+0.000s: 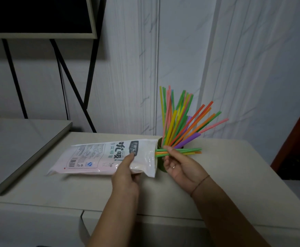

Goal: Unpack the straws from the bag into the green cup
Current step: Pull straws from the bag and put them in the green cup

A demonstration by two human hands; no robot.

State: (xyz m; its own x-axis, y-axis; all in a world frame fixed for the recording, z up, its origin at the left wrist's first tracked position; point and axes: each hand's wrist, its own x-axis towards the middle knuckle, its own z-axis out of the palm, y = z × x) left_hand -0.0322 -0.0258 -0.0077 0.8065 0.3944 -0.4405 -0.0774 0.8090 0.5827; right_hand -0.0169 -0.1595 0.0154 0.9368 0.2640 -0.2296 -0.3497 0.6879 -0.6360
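From the head view, the left hand (126,172) pins the bag (106,155) flat on the counter (234,184), its grip closed on the plastic near the mouth so it won't slide. Just right of that grip, the right hand (178,164) pinches a small bunch of straws (183,151), half out of the bag. Behind those fingers, the green cup (160,165) already fans a colourful bundle (183,120).

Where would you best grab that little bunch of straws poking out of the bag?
Pinch the bunch of straws on its exposed length just outside the bag mouth, coming from the right. They lie level, pointing right, so they slide straight out.
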